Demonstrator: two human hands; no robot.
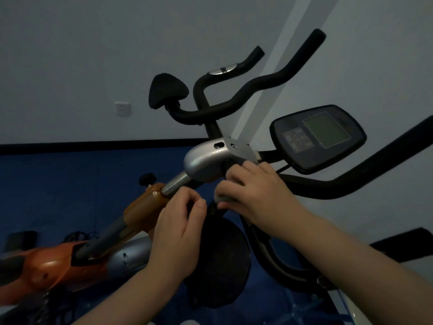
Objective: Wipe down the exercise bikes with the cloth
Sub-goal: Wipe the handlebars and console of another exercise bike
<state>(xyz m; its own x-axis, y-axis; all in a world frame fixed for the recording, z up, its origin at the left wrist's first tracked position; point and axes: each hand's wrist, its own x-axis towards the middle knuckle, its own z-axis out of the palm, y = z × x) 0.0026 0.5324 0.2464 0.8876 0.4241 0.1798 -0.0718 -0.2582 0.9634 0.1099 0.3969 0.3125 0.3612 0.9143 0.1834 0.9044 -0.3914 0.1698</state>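
An exercise bike with an orange frame (143, 205) and a silver stem cover (203, 160) fills the middle of the view. Its black handlebars (346, 184) and console (318, 137) are to the right. My right hand (255, 191) presses against the underside of the silver cover, fingers closed on a small pale grey cloth (223, 198), mostly hidden by the fingers. My left hand (180, 221) hovers just below the silver post (174, 184), fingers curled with thumb and forefinger together; nothing shows in it.
A black round saddle (220, 261) sits directly under my hands. Another black saddle (166, 92) and curved handlebars (257, 85) rise behind. Blue floor mats (70, 184) meet a grey wall with a socket (122, 108).
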